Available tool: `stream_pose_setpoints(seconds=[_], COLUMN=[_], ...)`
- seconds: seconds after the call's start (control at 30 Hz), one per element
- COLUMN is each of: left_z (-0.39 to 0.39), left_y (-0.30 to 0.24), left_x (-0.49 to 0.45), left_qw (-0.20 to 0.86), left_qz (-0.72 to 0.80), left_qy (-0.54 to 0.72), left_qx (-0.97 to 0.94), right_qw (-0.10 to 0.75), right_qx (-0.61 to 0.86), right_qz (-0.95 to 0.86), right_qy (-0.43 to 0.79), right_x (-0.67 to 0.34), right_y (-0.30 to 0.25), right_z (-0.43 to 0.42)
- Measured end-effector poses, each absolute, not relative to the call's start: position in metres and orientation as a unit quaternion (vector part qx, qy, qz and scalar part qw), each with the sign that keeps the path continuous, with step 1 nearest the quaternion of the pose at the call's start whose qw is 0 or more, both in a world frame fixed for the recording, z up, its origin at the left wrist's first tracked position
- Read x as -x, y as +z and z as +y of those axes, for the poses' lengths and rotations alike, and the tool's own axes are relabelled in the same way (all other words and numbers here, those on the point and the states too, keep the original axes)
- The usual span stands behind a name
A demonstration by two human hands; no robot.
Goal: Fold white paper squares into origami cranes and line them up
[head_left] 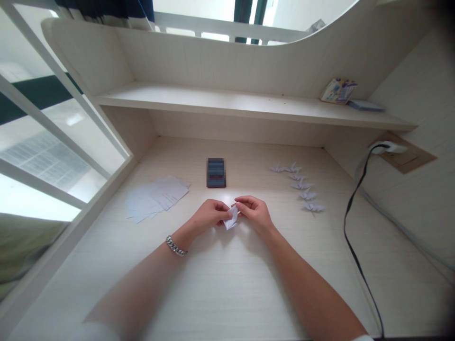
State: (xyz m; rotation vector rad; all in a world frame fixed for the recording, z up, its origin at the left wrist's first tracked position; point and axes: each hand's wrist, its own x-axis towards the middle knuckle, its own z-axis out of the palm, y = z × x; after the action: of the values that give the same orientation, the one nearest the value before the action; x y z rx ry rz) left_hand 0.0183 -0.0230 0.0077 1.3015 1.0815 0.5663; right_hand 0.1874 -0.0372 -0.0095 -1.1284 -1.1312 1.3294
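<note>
Between my two hands is a small piece of folded white paper [231, 220], pointed at its lower end, held just above the desk. My left hand [211, 212] pinches its left side, thumb on top; a silver chain bracelet [175, 246] circles that wrist. On the other side, my right hand [254, 212] grips the paper's upper right part with thumb and fingertips. Some fingertips are hidden behind the paper. Several folded paper cranes [301, 185] stand in a loose row to the right. Left of my hands lies a spread pile of white paper sheets [156, 198].
A phone [216, 172] lies beyond my hands on the pale desk [213, 293]. Above runs a shelf [213, 98] with a small colourful box [338, 90] and a flat grey-blue item [366, 105]. A black cable [350, 237] hangs from the wall socket [405, 154] at right.
</note>
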Motion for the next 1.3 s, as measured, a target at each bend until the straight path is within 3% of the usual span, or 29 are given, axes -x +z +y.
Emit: stream_pose_setpoints(seconds=[0.3,0.97,1.3], left_z=[-0.025,-0.023,-0.022], left_y=[0.008,-0.003,-0.005], left_x=[-0.019,-0.018,-0.018], left_qw=[0.606,0.591,0.583], left_qz=[0.481,0.480,0.482], left_qy=[0.250,0.253,0.243], left_qx=[-0.582,-0.596,-0.607], right_qw=[0.507,0.523,0.538], right_qx=[0.485,0.477,0.498], right_qz=[-0.497,-0.456,-0.479], right_qy=[0.511,0.539,0.484], right_x=[-0.189,-0.187,-0.183], right_y=[-0.012,-0.011,-0.010], right_z=[-0.037,-0.038,-0.039])
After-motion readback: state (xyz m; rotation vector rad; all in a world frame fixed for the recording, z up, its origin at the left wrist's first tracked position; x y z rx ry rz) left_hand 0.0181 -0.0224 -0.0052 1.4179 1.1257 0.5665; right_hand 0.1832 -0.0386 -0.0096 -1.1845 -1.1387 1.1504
